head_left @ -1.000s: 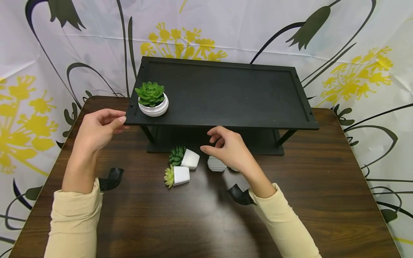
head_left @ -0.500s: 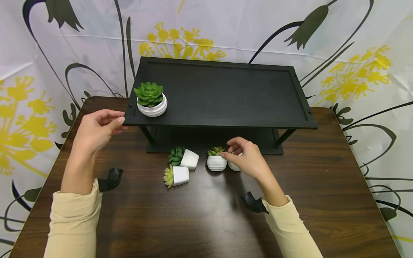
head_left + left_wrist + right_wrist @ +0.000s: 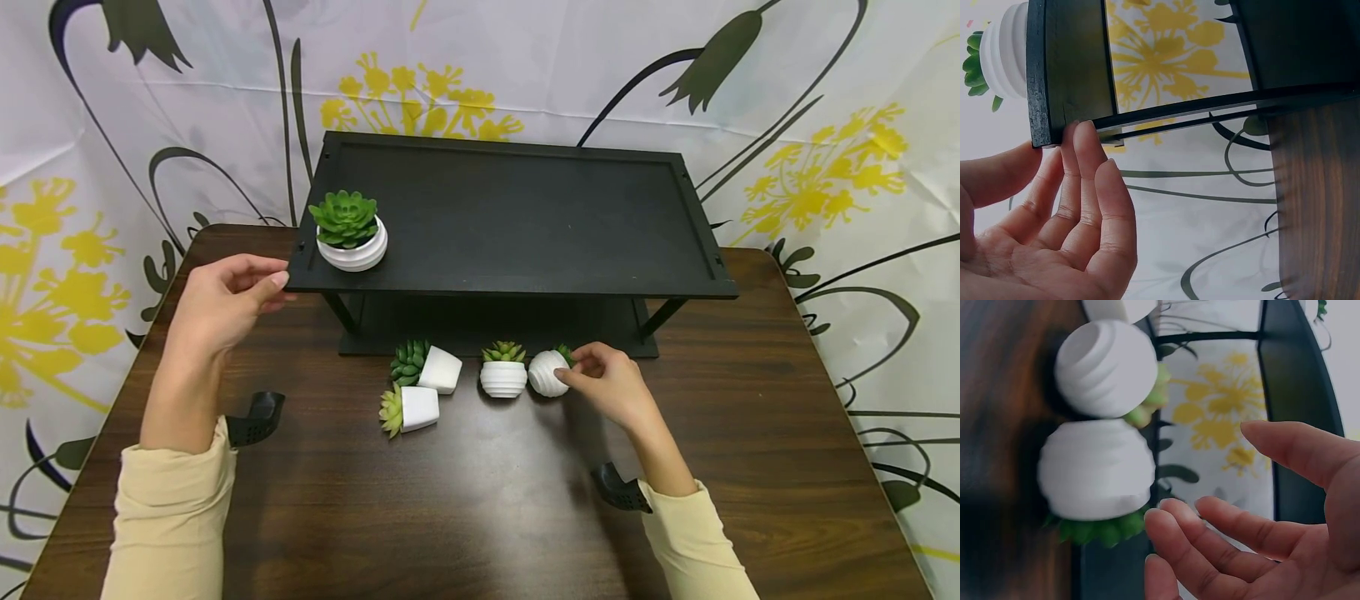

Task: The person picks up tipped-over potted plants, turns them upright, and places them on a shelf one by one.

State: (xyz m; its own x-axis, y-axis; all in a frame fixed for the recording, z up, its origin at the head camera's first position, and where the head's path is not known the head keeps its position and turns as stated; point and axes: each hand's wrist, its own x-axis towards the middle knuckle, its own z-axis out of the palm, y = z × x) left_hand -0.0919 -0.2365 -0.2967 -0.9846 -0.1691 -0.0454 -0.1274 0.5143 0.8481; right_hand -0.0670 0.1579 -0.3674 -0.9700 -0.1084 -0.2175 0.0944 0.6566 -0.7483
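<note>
With thumb and fingertips, my left hand [image 3: 225, 304] pinches the front left corner of a black two-tier shelf [image 3: 517, 217]; the left wrist view shows the thumb at the board's edge [image 3: 1039, 119]. My right hand [image 3: 611, 387] is beside the rightmost small succulent in a ribbed white pot [image 3: 547, 374], which lies tipped on the table. In the right wrist view, thumb and fingers are spread apart near that pot [image 3: 1097, 470], holding nothing. Left of it is another succulent in a ribbed white pot [image 3: 504, 379]. A green succulent in a white pot [image 3: 352, 246] stands on the shelf's top left.
Two more succulents in smooth white pots, one dark green [image 3: 441, 370] and one pale green [image 3: 422, 408], lie on their sides before the shelf. The lower board [image 3: 495, 321] is close behind the plants. A flower-patterned cloth [image 3: 562, 67] hangs behind the brown table [image 3: 480, 517].
My right hand has moved right and toward me, from above the ribbed pots to beside the rightmost one, uncovering both. The left hand keeps its pinch on the shelf corner.
</note>
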